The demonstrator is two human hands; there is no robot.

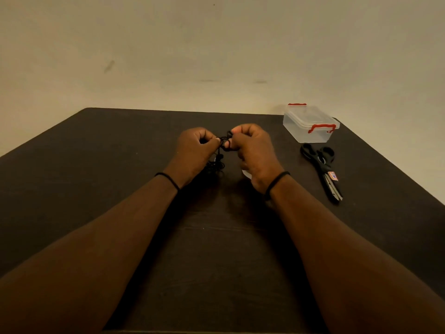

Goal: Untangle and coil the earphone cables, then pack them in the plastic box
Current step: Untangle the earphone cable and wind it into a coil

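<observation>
Black scissors (321,168) lie on dark table (120,165)

I see the earphone cables (222,150) as thin black cord, still tangled, raised above the dark surface (120,165) near its middle. A small loop of cord sits at the top, pinched from both sides; below it a strand drops to a loose knotted bunch that lies on or just over the surface, though I cannot tell which. The plastic box (310,124) is clear, rectangular, with red clip handles at its two short ends and its lid on. It stands upright at the far right of the surface, well apart from the cables, and I cannot make out anything inside it
</observation>
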